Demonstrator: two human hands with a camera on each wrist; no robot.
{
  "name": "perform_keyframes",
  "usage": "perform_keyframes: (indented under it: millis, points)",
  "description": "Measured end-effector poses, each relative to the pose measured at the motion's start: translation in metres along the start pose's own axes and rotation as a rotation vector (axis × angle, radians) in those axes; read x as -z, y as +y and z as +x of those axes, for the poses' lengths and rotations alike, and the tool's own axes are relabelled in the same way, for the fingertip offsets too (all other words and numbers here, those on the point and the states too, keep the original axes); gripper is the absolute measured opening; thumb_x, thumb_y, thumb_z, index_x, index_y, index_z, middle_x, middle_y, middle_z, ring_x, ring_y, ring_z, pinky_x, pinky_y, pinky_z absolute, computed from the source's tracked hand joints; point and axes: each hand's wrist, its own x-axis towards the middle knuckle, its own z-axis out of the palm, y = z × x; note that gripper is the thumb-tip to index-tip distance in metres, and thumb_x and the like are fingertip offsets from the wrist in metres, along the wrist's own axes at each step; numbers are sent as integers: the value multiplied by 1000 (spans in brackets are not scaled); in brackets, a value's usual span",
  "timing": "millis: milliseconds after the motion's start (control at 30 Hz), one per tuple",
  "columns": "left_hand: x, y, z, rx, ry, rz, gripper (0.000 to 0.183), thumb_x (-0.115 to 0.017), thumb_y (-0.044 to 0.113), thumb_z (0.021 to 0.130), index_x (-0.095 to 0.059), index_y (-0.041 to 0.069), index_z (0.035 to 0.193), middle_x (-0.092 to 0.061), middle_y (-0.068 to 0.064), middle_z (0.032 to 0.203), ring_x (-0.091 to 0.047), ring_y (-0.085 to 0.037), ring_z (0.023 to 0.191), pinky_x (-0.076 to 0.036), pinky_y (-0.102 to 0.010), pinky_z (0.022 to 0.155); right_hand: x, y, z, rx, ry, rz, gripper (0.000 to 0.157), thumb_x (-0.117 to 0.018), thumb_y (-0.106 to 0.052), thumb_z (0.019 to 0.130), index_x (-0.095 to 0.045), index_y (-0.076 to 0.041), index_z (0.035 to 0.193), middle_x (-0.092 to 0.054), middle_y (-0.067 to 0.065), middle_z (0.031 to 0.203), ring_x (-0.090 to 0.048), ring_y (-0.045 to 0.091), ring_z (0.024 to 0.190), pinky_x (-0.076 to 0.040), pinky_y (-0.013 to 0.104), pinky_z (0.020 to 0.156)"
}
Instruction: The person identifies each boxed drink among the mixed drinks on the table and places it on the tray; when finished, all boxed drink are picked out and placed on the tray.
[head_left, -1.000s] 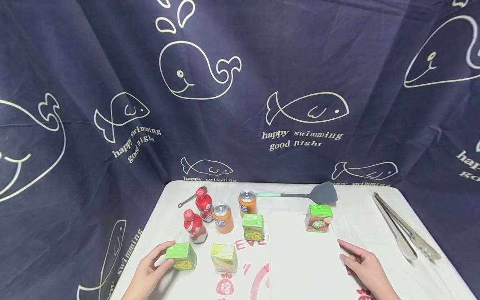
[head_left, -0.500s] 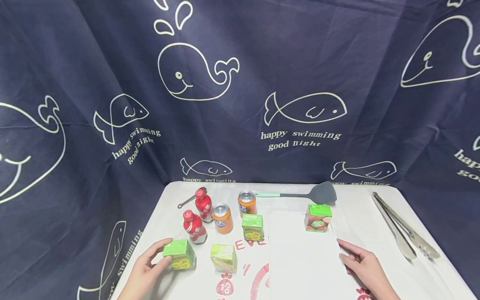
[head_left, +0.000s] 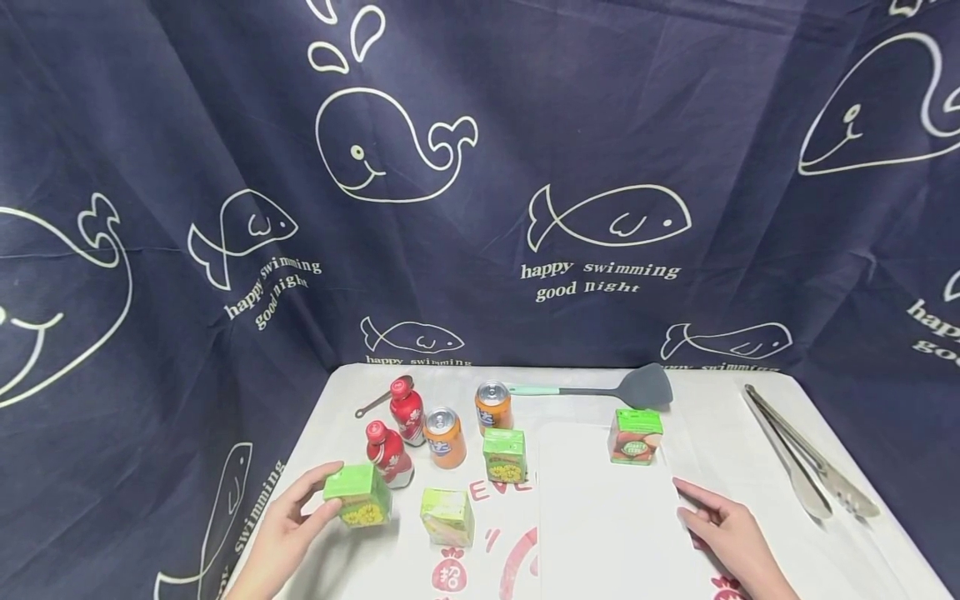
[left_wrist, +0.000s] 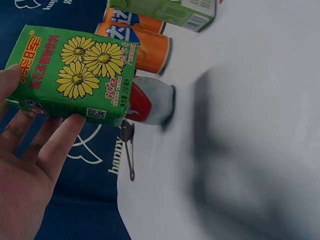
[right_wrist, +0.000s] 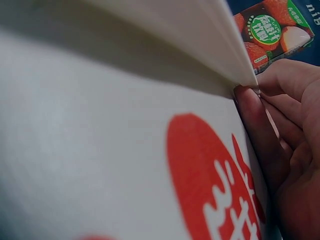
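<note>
My left hand (head_left: 288,521) holds a green drink carton (head_left: 358,496) with yellow flowers on its front, gripped at its left side. The carton is off the table, with its shadow beneath; in the left wrist view the printed carton (left_wrist: 75,75) sits between thumb and fingers. My right hand (head_left: 731,533) pinches the right edge of a flat white panel (head_left: 607,525). In the right wrist view that panel (right_wrist: 195,30) is above red-printed white cloth (right_wrist: 120,130), with thumb and finger at its edge. A lychee drink carton (head_left: 636,437) stands at the panel's far end.
Two red bottles (head_left: 390,454) and two orange cans (head_left: 446,437) stand behind the held carton. Two more green cartons (head_left: 447,517) are nearer the middle. A spatula (head_left: 647,387) and a brown spoon (head_left: 384,396) lie at the back, metal tongs (head_left: 810,454) at the right.
My left hand has raised the green carton off the table, shifting it slightly left. My right hand keeps its place at the white panel's edge.
</note>
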Motion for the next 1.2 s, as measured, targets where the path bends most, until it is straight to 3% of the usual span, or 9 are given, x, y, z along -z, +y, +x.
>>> perform_keyframes:
  millis: [367,767,1067,1200]
  points:
    - [-1,20,15,2,-20,19,43,-74,0,95,-64,4,137,-65,-13,133,-64,-7,111,-63,-31,77,0,0,0,4,-1,-8,51,-76,-18,96,-62,0,141,-60,5,63,-56,18,52,-44,28,54]
    - [-17,40,32,-60,-35,-52,43,-73,-5,94,-64,0,136,-67,-10,131,-65,-10,112,-63,-32,77,1,-4,-1,-16,-9,-11,50,-76,-17,96,-62,0,142,-59,5,64,-55,18,53,-43,28,52]
    - [-26,46,45,-96,-96,-96,46,-72,-5,95,-59,-6,139,-60,-26,140,-63,-12,119,-63,-35,79,0,-4,-1,-21,-12,16,50,-75,-15,97,-62,0,142,-59,5,64,-56,18,52,-45,27,50]
    - [-32,50,51,-106,-100,-94,45,-72,-4,95,-61,-4,138,-61,-24,139,-63,-11,120,-63,-35,79,0,-3,-1,-8,-2,15,50,-76,-16,97,-62,0,142,-59,5,64,-56,18,51,-44,27,50]
